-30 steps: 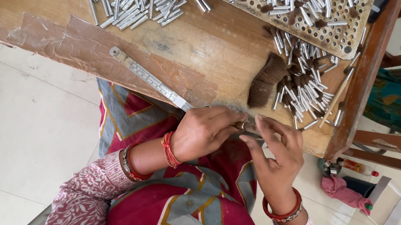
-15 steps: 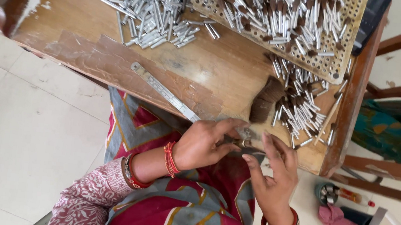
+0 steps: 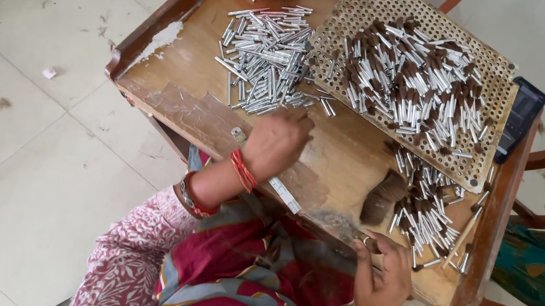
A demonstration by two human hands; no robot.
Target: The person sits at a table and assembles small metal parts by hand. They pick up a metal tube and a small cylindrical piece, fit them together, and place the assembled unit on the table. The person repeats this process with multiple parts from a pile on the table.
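Metal tubes lay loose under my left hand, fingers curled but grip hidden; a careless sweep risked scattering them off the desk.

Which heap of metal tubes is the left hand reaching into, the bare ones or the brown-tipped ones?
The left hand is at the bare silver tubes, which have no brown tips.

Worn wooden table: silver tubes at 11 o'clock, perforated board at 1, ruler near 6.
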